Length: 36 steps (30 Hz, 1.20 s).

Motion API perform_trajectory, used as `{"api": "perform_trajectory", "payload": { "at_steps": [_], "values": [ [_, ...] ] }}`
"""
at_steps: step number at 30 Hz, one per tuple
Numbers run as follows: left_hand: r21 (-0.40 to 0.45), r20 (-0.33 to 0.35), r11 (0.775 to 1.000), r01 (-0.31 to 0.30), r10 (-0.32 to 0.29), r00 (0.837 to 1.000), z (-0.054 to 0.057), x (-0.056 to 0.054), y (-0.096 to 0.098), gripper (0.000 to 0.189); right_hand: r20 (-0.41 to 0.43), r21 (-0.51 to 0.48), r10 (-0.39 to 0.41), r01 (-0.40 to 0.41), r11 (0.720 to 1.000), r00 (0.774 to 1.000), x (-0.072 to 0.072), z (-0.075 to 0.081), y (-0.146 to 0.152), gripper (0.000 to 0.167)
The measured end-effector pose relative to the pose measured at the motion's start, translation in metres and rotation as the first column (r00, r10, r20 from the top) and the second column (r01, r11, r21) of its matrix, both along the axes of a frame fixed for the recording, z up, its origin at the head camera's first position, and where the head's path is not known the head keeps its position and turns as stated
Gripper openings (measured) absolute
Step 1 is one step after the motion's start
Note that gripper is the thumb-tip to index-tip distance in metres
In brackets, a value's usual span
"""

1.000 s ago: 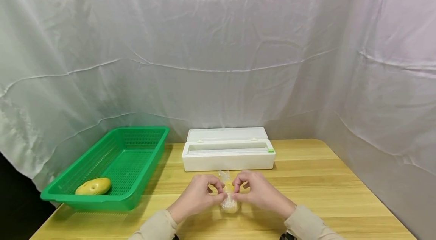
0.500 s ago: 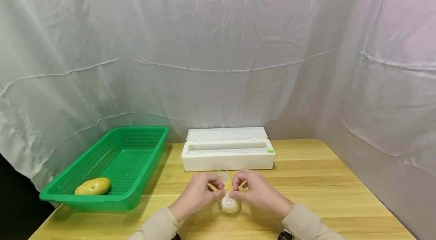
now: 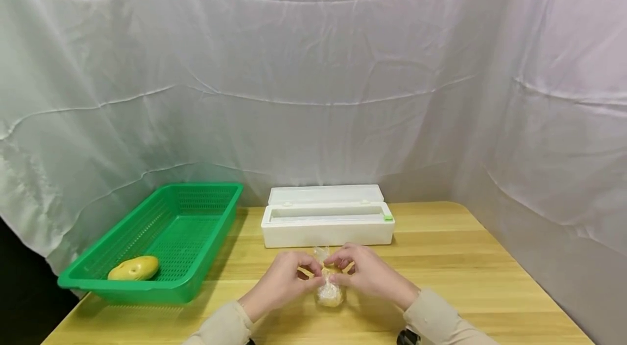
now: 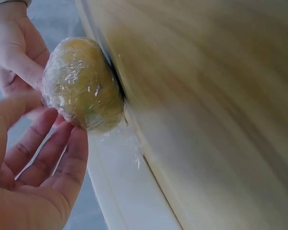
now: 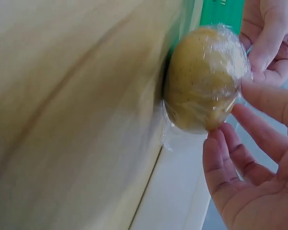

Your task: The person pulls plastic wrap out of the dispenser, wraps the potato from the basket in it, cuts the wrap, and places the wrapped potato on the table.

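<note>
A yellow potato wrapped in clear cling film lies on the wooden table between my two hands. A loose tail of cling film sticks out on its far side. From the left, my left hand pinches the film on top of the potato with thumb and index finger. My right hand holds the film from the right, its thumb on the wrapped top and its index finger stretched toward the tail. In both wrist views the wrapped potato shows shiny creases, and the fingers curve close round its upper side.
Behind the hands stands a white cling film box with its lid raised and a small green piece at its right end. To the left, a green plastic basket holds another potato. A grey curtain hangs behind the wooden table.
My right index finger has moved from a pinch by the thumb to stretch left toward the film tail. The left hand has hardly moved, and the potato keeps its place.
</note>
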<state>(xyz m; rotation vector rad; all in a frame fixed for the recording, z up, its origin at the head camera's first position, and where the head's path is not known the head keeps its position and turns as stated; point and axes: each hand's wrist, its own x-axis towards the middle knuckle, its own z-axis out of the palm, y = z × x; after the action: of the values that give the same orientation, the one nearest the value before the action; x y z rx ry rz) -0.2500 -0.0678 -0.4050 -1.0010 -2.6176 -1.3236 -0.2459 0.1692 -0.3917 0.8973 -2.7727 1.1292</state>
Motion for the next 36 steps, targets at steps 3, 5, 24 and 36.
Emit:
{"api": "perform_trajectory", "payload": {
  "at_steps": [3, 5, 24, 36],
  "values": [
    [-0.028, 0.001, 0.999, 0.015, -0.015, 1.0, 0.0, 0.002, -0.003, 0.015, -0.011, 0.032, 0.008, -0.008, 0.999, 1.0, -0.001, 0.001, 0.001, 0.031],
    [-0.049, -0.012, 0.999, 0.017, -0.017, 1.0, 0.0, 0.003, -0.004, 0.019, -0.026, 0.059, 0.01, -0.008, 0.998, 1.0, -0.003, 0.001, 0.001, 0.03],
    [-0.163, -0.178, 0.978, -0.128, 0.098, 0.979, 0.002, -0.007, -0.013, 0.018, -0.143, 0.166, 0.05, -0.026, 0.986, 0.988, 0.003, 0.001, 0.013, 0.023],
    [-0.181, -0.06, 0.981, 0.066, -0.078, 0.995, 0.001, 0.009, -0.005, 0.022, -0.002, 0.129, 0.153, -0.151, 0.98, 0.988, 0.026, 0.005, 0.022, 0.022]
  ]
}}
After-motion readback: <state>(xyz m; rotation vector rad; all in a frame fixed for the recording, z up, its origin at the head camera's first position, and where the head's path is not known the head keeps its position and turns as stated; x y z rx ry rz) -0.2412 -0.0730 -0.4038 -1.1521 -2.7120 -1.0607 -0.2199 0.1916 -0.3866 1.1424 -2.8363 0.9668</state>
